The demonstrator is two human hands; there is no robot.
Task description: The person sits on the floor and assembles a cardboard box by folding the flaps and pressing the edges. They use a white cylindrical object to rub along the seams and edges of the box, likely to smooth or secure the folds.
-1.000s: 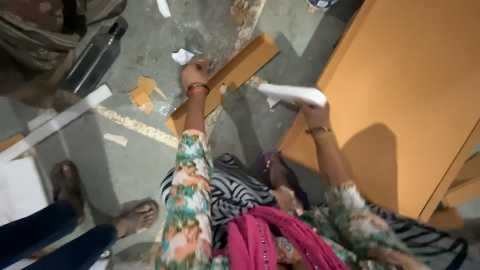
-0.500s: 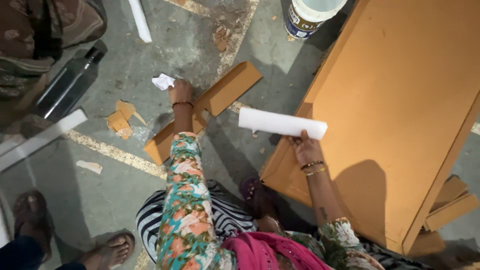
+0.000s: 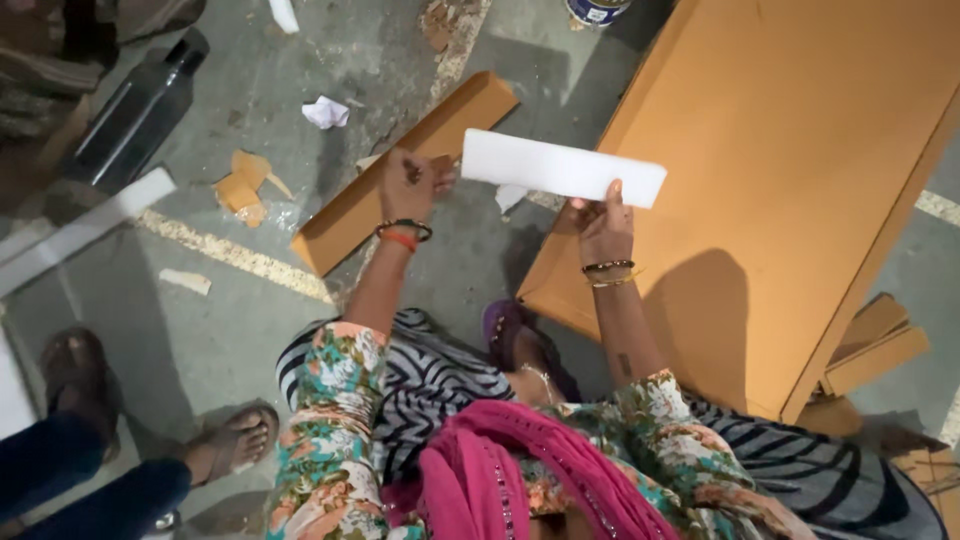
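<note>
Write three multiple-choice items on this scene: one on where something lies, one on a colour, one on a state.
1. Where does the dark bottle lie?
A. upper left, on the floor
B. on the big cardboard sheet
C. in the person's lap

2. What colour is the strip in the right hand?
A. black
B. white
C. green

3. How is the left hand engaged?
A. resting in the lap
B. gripping the bottle
C. raised over the long cardboard piece, meeting the strip's left end

Answers: 1 A, the bottle lies on the concrete near the top left corner. 2 B, the strip is plainly white against the orange-brown cardboard sheet. 3 C, the hand is up by the strip's left end, far from the bottle.
</note>
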